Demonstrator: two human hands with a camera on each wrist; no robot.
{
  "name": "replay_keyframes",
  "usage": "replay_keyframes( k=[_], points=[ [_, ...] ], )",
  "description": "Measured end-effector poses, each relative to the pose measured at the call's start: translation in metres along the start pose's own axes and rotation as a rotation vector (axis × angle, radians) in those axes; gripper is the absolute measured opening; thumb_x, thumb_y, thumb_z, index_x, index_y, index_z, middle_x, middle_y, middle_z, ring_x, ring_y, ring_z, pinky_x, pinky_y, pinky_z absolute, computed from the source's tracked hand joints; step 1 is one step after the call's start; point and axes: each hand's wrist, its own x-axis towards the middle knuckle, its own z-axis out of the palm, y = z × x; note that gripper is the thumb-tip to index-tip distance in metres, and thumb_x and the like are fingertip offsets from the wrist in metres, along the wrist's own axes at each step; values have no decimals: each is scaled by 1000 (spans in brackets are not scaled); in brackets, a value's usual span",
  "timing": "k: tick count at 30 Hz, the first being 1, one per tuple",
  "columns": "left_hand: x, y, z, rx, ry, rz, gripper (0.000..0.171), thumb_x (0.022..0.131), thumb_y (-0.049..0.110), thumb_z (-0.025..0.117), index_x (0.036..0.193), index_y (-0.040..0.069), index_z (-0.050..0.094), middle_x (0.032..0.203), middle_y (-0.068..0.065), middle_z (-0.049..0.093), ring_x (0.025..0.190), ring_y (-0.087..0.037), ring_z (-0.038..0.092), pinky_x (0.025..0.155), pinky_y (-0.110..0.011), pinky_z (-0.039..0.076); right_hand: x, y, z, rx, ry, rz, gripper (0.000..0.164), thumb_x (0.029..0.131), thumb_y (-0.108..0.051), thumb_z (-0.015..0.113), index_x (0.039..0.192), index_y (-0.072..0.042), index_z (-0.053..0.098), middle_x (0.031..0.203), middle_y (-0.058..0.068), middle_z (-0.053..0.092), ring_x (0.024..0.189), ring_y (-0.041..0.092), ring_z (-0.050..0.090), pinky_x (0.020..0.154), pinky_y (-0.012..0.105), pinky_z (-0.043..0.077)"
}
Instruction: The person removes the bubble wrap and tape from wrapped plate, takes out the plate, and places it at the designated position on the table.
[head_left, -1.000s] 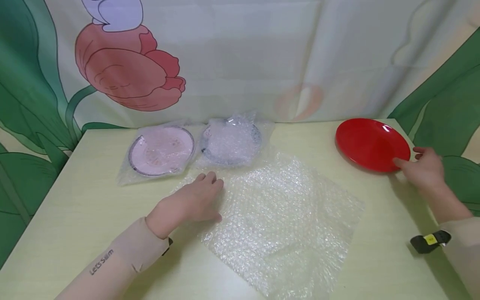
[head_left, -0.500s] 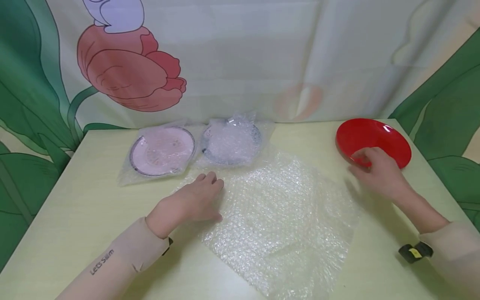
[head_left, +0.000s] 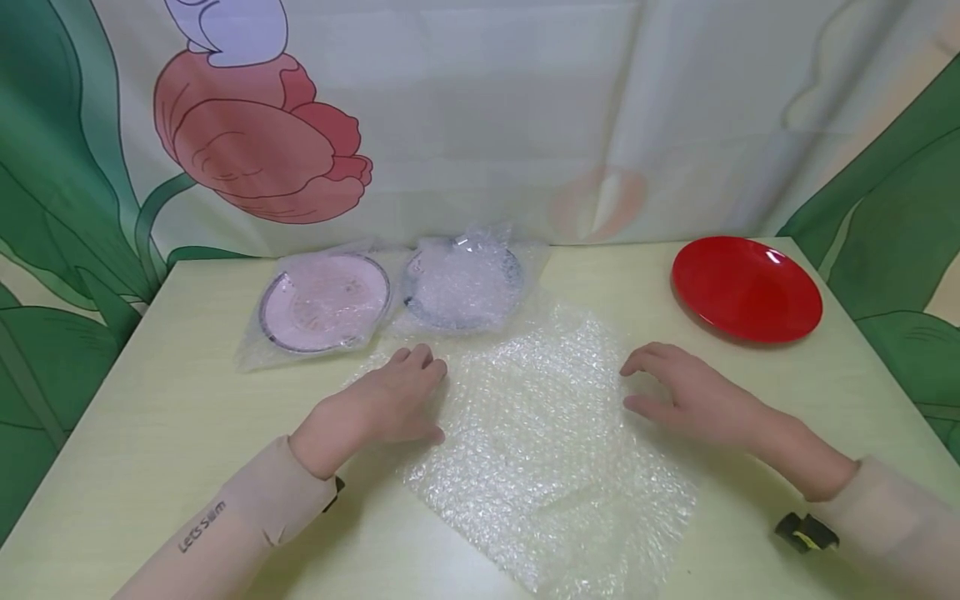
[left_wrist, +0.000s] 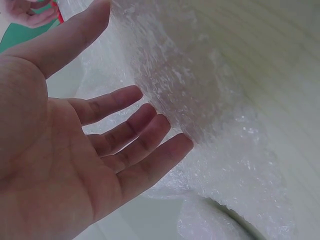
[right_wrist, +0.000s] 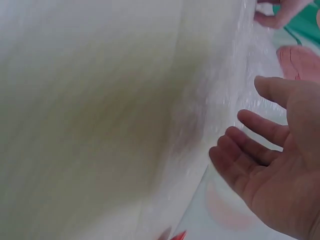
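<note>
A sheet of clear bubble wrap (head_left: 540, 442) lies flat across the middle of the table. My left hand (head_left: 386, 400) rests at its left side, fingers relaxed and spread; in the left wrist view the fingertips (left_wrist: 184, 142) are right at the wrap and nothing is held. Over the wrap's right side hovers my right hand (head_left: 690, 396), fingers loosely bent with a gap to the thumb. The right wrist view shows its palm bare. A shiny red plate (head_left: 746, 287) sits at the back right, beyond the right hand.
Two plates wrapped in bubble wrap stand side by side at the back left: a pinkish one (head_left: 326, 302) and a blue-rimmed one (head_left: 462, 285). A printed curtain (head_left: 480, 125) hangs right behind the table's (head_left: 165, 433) back edge.
My right hand has left the red plate's right edge and swung left and nearer, over the bubble wrap's right side. The left hand and the plates have stayed put.
</note>
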Motion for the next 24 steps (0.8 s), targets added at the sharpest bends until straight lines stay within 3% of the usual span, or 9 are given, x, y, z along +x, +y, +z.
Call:
replay_keyframes(
  k=[11,18,24],
  points=[
    [-2,0,0,22,0,32,58,84,32,85,120,-3,56,109,-13,46,99,-28,44,82,-40,50,-3,-7,15,-135,-74,-64,57,88,-31,82,135,-5,60,137,11,54,130,33,48,107,51,46],
    [-6,1,-1,31,-19,27,59,88,33,81,126,-4,56,123,-18,49,111,-32,48,92,-43,53,-1,-6,19,-162,-63,-64,58,85,-28,86,132,-4,62,137,13,54,129,34,48,106,51,46],
    [-10,0,-2,-21,-35,32,58,91,29,78,136,2,54,126,-16,49,113,-31,48,94,-45,51,-2,-6,18,-157,-53,-75,55,84,-27,87,130,-5,64,136,12,55,129,33,49,106,50,47]
  ],
)
